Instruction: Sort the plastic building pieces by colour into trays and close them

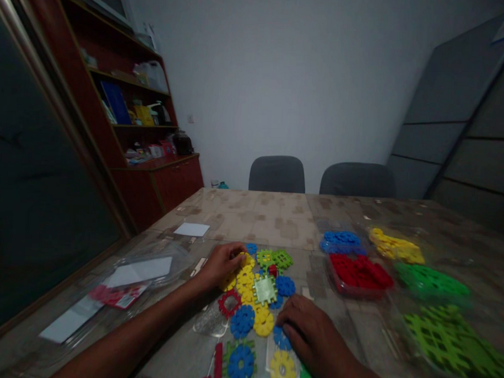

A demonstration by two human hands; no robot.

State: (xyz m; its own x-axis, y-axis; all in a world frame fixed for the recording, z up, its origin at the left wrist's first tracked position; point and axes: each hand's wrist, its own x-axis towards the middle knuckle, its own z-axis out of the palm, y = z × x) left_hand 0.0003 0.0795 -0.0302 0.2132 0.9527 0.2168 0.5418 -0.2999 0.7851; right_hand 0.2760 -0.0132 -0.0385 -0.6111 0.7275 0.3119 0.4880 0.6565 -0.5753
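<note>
Colourful interlocking plastic building pieces form a cluster on the table before me. My left hand (225, 263) is at the cluster's far left, thumb and fingers closed on a yellow flower-shaped piece (248, 260). On the near right, my right hand (307, 327) has its fingers curled over a blue flower-shaped piece (282, 339), partly hidden under them. Between the hands lie a pale green square piece (265, 290), a red ring-shaped piece (230, 303) and a blue round piece (242, 321). Closer to me, another blue round piece (241, 365) sits on a green square.
On the right stand clear trays of loose pieces: blue (341, 243), yellow (396, 248), red (360, 272), green (433, 282) and light green (453, 339). Clear plastic packaging with white cards (139, 271) lies left. Two grey chairs (277, 173) stand beyond the table (271, 217).
</note>
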